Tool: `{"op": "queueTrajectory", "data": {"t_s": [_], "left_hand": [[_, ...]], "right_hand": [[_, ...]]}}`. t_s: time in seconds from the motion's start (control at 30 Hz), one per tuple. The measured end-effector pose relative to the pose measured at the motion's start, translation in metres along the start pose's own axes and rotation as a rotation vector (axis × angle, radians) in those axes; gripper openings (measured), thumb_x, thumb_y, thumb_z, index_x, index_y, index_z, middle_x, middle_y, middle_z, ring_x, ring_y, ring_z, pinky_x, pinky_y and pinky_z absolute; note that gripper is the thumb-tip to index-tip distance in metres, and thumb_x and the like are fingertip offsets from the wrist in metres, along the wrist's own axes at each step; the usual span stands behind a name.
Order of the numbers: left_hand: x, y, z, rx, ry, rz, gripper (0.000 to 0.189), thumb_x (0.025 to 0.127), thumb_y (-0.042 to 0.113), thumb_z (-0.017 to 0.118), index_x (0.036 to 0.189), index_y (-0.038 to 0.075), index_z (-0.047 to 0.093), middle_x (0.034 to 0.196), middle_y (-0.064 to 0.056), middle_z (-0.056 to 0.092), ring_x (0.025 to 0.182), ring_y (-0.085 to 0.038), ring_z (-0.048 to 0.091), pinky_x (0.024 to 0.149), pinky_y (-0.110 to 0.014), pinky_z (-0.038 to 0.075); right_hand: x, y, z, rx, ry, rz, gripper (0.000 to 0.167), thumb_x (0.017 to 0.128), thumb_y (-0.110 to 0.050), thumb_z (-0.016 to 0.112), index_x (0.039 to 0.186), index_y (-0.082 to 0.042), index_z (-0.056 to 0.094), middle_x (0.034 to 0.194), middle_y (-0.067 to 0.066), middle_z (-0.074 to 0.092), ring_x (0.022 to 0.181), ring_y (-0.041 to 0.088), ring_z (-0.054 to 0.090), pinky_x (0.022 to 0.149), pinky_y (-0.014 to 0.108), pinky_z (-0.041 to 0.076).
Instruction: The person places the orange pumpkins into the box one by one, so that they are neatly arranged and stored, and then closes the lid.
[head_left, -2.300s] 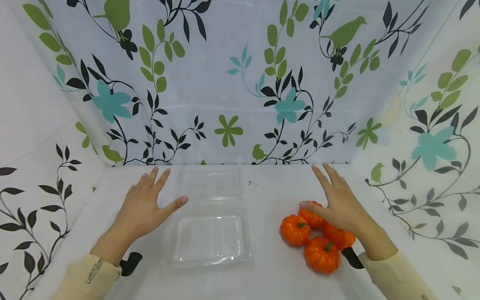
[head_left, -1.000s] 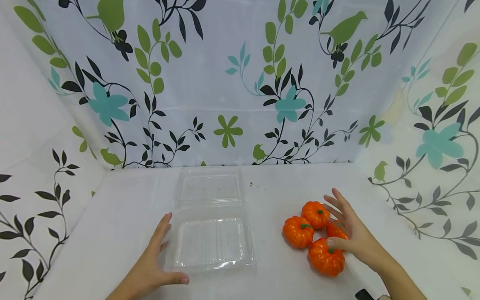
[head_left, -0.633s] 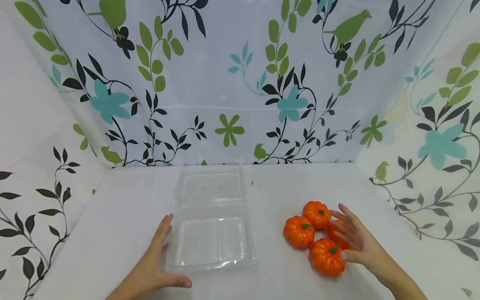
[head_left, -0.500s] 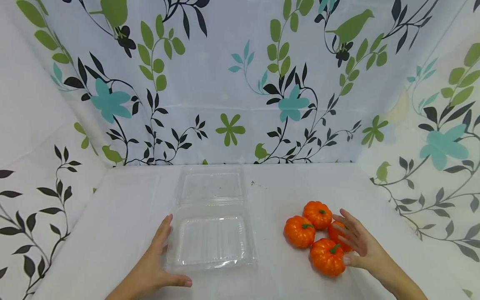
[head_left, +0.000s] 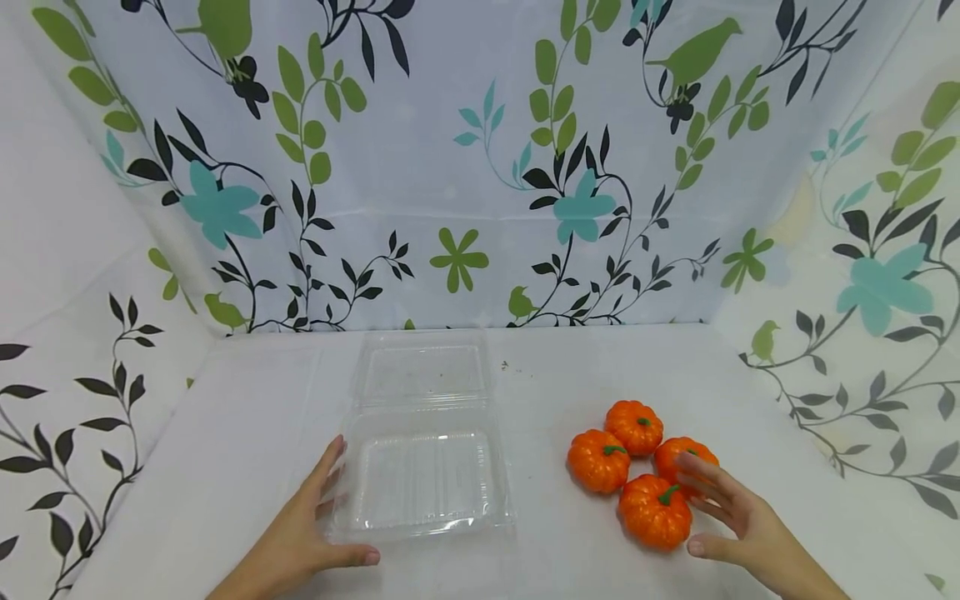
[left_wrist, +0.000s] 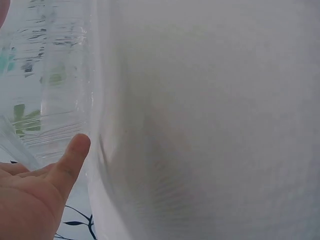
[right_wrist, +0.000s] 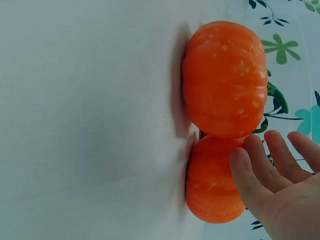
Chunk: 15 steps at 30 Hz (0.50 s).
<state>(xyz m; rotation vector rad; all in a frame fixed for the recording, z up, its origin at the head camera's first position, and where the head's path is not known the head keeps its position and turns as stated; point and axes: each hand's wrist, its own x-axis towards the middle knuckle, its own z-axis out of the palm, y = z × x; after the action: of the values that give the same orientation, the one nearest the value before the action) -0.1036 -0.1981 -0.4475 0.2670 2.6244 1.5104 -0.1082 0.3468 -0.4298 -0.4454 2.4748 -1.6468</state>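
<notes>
A clear plastic clamshell box lies unfolded on the white table, its lid laid back toward the rear. At the box's left edge is my left hand, thumb and fingers spread apart; whether it touches the plastic I cannot tell. Several small orange pumpkins with green stems form a cluster right of the box, among them a front pumpkin and a right-hand pumpkin. My right hand is beside these two, fingers extended over the right-hand pumpkin and partly hiding it. In the right wrist view nothing is in its grasp.
Two more pumpkins, a left one and a rear one, complete the cluster. White table surface lies between box and pumpkins. A leaf-patterned curtain hangs behind the table, with similar cloth at both sides.
Both hands have come down from above the table, the left to the box's side. The right hand has shifted lower, right of the pumpkins. Box and pumpkins have stayed in place.
</notes>
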Motion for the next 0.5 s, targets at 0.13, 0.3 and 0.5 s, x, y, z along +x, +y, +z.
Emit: {"op": "queueTrajectory", "data": {"t_s": [0.13, 0.3, 0.5], "left_hand": [[0.002, -0.001, -0.001, -0.003, 0.009, -0.007, 0.134, 0.066, 0.032, 0.096, 0.163, 0.014, 0.006, 0.167, -0.019, 0.013, 0.137, -0.051, 0.04, 0.103, -0.053, 0.048], [0.003, -0.002, -0.001, -0.045, 0.003, -0.048, 0.13, 0.067, 0.032, 0.096, 0.163, 0.014, 0.01, 0.167, -0.015, 0.015, 0.138, -0.049, 0.041, 0.103, -0.05, 0.049], [0.004, -0.001, -0.001, -0.115, -0.003, -0.06, 0.126, 0.069, 0.025, 0.095, 0.163, 0.016, 0.012, 0.168, -0.014, 0.015, 0.137, -0.051, 0.041, 0.1, -0.051, 0.052]], "right_hand": [[-0.001, 0.002, 0.004, -0.046, 0.004, 0.095, 0.081, 0.088, -0.005, 0.077, 0.156, -0.003, 0.032, 0.149, -0.011, 0.048, 0.121, -0.006, 0.052, 0.096, 0.02, 0.051], [0.0, 0.003, 0.01, -0.069, 0.011, 0.126, 0.09, 0.083, -0.01, 0.084, 0.156, -0.003, 0.032, 0.155, 0.016, 0.04, 0.119, -0.01, 0.05, 0.094, 0.019, 0.051], [0.002, 0.001, 0.017, -0.095, 0.032, 0.22, 0.093, 0.079, -0.018, 0.088, 0.155, -0.006, 0.035, 0.158, 0.019, 0.037, 0.133, 0.007, 0.046, 0.096, 0.026, 0.053]]}}
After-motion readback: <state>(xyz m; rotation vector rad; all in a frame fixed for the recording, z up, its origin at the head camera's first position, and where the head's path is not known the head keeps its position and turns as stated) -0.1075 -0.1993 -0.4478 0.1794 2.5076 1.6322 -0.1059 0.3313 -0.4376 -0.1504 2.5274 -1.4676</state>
